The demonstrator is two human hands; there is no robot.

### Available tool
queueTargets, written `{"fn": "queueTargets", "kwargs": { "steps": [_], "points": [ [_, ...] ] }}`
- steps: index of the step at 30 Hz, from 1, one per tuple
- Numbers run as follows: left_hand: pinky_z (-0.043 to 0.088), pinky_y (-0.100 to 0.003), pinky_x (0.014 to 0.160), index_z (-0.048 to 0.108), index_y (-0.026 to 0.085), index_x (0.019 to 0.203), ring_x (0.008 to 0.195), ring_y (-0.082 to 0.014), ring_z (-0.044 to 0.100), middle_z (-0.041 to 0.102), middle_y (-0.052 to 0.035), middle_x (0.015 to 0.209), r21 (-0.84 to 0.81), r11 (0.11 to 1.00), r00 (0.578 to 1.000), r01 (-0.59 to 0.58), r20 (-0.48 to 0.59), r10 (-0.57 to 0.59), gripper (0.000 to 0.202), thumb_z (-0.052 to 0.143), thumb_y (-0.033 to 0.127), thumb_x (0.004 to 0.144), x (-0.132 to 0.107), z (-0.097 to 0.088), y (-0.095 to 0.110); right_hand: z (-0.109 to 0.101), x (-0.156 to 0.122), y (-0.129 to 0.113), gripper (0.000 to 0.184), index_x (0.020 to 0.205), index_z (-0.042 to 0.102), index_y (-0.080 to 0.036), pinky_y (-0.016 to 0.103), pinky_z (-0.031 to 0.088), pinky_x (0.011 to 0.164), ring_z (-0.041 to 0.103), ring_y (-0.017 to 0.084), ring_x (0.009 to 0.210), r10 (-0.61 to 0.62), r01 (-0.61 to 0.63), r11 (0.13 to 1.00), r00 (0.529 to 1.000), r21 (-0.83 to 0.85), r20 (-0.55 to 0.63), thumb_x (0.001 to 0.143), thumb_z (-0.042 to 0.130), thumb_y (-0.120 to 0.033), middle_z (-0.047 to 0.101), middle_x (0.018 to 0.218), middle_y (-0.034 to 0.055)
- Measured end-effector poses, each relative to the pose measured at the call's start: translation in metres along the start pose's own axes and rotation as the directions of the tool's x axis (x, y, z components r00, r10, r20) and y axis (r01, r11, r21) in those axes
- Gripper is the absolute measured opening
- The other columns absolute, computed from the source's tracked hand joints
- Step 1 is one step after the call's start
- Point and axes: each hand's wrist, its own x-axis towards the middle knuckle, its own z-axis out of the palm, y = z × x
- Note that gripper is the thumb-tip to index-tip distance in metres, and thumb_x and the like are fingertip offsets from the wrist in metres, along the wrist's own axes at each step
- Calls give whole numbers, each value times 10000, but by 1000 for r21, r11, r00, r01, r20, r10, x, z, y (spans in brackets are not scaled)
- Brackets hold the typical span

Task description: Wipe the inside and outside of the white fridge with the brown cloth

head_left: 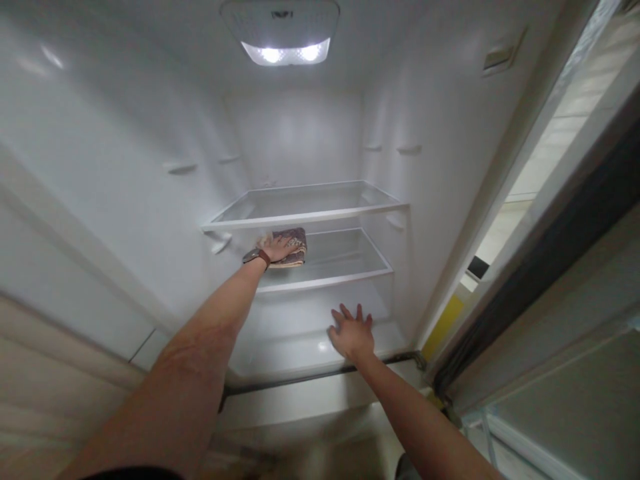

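Note:
My left hand [281, 248] lies flat on a folded brown patterned cloth [298, 239], its fingers stretched out over the top. The cloth is at the left part of the lower glass shelf [345, 257] inside a refrigerator. A brown-strapped watch [263, 257] is on my left wrist. Lower down and to the right, my right hand [354, 335] has its fingers spread and holds nothing. It is over the white refrigerator floor [300, 350]; whether its palm touches the floor I cannot tell.
An upper glass shelf [305, 217] spans the refrigerator above my left hand. Shelf supports [409, 150] stick out from both side walls. A lit lamp [290, 52] is in the ceiling. The opened door [545, 267] with its dark gasket stands on the right.

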Motion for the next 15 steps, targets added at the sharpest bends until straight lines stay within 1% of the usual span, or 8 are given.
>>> {"fn": "queueTargets", "kwargs": {
  "steps": [3,6,12,15],
  "points": [
    [80,-587,1260,320,407,1605,1578,-301,180,303,23,1683,-27,998,997,60,57,-58,765,167,739,934,-16,0,6,-1,0,0,629,1544,434,-395,710,129,1168,125,473,1530,0,0,1000,1000,-6,7,932,386,-535,303,1676,-52],
    [63,-595,1261,229,395,1635,1587,-308,137,244,15,1703,-49,991,989,121,88,-117,802,166,760,923,-39,-2,15,-2,0,-1,631,1552,417,-404,698,128,1171,119,456,1534,6,-5,999,1000,-34,21,938,372,-543,282,1684,-48],
    [162,-659,1225,164,379,1651,1583,-368,116,135,-27,1725,-63,975,971,211,124,-202,872,144,815,896,-91,-12,37,-5,-3,-2,626,1551,417,-400,699,130,1160,133,455,1527,6,-5,999,1000,-41,25,941,366,-529,299,1677,-36],
    [189,-670,1215,149,392,1650,1582,-375,113,116,-16,1728,-61,970,964,236,138,-226,879,138,830,887,-108,-15,46,-7,-5,-3,620,1546,427,-393,692,122,1162,136,454,1526,2,-1,1000,1000,-31,13,943,366,-524,310,1672,-34]
  ]
}}
